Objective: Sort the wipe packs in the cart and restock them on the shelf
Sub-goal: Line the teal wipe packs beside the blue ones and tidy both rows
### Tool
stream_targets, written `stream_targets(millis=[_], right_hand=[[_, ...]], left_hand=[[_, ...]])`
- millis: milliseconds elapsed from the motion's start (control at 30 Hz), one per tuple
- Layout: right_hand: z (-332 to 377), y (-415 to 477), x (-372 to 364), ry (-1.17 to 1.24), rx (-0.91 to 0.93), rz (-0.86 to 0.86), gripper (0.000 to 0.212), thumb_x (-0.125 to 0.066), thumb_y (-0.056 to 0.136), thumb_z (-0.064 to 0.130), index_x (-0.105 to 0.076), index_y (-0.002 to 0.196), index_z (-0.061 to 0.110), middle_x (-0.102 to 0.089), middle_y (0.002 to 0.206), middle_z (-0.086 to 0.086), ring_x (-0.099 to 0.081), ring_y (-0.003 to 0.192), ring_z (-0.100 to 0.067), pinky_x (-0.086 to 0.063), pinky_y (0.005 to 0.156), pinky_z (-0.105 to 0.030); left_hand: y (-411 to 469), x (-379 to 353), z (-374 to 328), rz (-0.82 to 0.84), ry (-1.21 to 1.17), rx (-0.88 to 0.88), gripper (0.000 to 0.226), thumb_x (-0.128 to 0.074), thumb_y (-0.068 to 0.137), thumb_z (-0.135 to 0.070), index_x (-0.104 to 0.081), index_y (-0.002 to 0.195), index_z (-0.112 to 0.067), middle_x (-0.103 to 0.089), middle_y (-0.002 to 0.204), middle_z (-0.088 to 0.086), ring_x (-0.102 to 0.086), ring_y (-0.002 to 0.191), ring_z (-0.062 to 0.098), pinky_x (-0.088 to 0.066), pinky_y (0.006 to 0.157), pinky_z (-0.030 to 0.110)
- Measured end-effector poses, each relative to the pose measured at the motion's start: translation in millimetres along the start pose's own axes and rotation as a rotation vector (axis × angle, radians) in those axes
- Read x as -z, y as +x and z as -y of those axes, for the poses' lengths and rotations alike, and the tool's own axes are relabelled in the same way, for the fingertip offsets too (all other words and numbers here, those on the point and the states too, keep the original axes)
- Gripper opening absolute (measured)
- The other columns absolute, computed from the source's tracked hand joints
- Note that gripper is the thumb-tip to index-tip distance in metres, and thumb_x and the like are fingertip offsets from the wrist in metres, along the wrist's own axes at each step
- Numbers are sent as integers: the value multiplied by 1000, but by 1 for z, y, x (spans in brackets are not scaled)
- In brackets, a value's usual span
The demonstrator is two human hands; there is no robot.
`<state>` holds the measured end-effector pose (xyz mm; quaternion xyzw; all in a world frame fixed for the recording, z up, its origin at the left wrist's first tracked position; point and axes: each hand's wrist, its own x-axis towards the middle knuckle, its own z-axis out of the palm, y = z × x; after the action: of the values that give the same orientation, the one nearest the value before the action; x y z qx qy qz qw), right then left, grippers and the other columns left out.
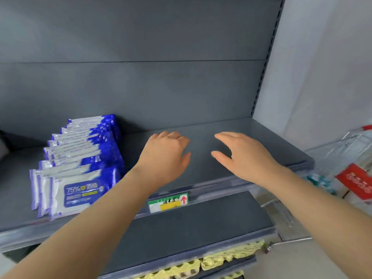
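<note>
Wipe packs [78,170], blue and white, stand in a front-to-back row at the lower left of the frame on the grey shelf [211,125]. At centre, the left hand [167,156], fingers loosely curled, and the right hand [245,156], fingers relaxed, hold nothing. A cart [354,141] shows at the right edge.

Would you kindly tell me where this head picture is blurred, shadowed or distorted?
Head view: soft, even light with no glare, only faint shadows on the shelf under the left hand and right hand; the front label of the blue wipe packs is partly legible; the cart and red pack at the right edge are smeared; the wide lens slightly bows the shelf's front edge.
</note>
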<state>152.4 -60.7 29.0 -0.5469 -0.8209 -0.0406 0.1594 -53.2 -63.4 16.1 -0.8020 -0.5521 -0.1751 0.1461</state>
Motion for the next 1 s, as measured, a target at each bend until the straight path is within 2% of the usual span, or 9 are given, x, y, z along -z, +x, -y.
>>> stream_targets(millis=[67, 200, 333, 500, 567, 667, 767, 867, 1000], right_hand=[[-43, -18, 4, -3, -39, -10, 53, -45, 96, 45, -41, 142, 19, -43, 147, 5, -39, 134, -15, -37, 104, -31], [-141, -56, 15, -40, -116, -4, 53, -48, 95, 43, -42, 142, 17, -46, 145, 2, -42, 132, -17, -37, 106, -31], [-244, -95, 30, -63, -204, 44, 46, -55, 92, 34, -53, 131, 10, -58, 131, -8, -53, 121, -27, -43, 100, -38], [-362, -136, 43, -99, -316, 75, 49, -51, 95, 36, -47, 138, 14, -52, 139, -5, -48, 127, -22, -38, 102, -31], [-408, -146, 43, -96, -381, 82, 46, -51, 95, 36, -49, 136, 15, -55, 135, -4, -50, 124, -23, -43, 99, -34], [-475, -156, 34, -90, -465, 102, 34, -50, 94, 35, -55, 123, 17, -61, 110, 3, -57, 108, -26, -46, 79, -34], [-537, -157, 20, -104, -511, 130, 30, -48, 95, 37, -55, 119, 21, -62, 110, 1, -58, 101, -24, -49, 79, -36], [-597, -146, 5, -114, -551, 174, 21, -47, 95, 36, -55, 107, 22, -57, 98, 4, -57, 97, -22, -44, 71, -32], [-675, -116, -14, -95, -578, 241, 33, -45, 98, 37, -53, 125, 20, -59, 122, -1, -55, 108, -19, -46, 86, -33]], left_hand=[[24, -14, -41, -5, -37, -58, 38, -48, 94, -40, -58, 126, -22, -62, 119, -2, -56, 109, 25, -39, 91, 33], [72, -48, -135, -9, -116, -149, 32, -56, 90, -34, -65, 114, -16, -67, 105, 4, -61, 95, 30, -44, 83, 36], [120, -76, -237, -1, -191, -222, 27, -59, 88, -30, -68, 107, -14, -68, 98, 4, -62, 89, 30, -49, 79, 39], [179, -119, -352, 26, -290, -293, 33, -48, 89, -36, -68, 107, -17, -68, 100, 3, -62, 89, 28, -50, 79, 40], [202, -142, -391, 57, -294, -323, 31, -49, 91, -36, -66, 111, -19, -66, 104, 1, -60, 94, 26, -48, 81, 38], [237, -178, -440, 113, -294, -367, 32, -49, 92, -37, -63, 114, -19, -64, 107, 2, -59, 99, 25, -45, 84, 37], [274, -218, -477, 172, -255, -398, 35, -45, 94, -40, -60, 120, -21, -63, 111, 0, -58, 101, 22, -44, 85, 35], [314, -265, -506, 227, -243, -387, 36, -43, 95, -43, -58, 121, -24, -63, 110, -2, -58, 99, 18, -47, 84, 34], [374, -329, -538, 348, -255, -322, 35, -44, 95, -42, -58, 122, -25, -63, 112, -3, -58, 100, 17, -48, 86, 35]])
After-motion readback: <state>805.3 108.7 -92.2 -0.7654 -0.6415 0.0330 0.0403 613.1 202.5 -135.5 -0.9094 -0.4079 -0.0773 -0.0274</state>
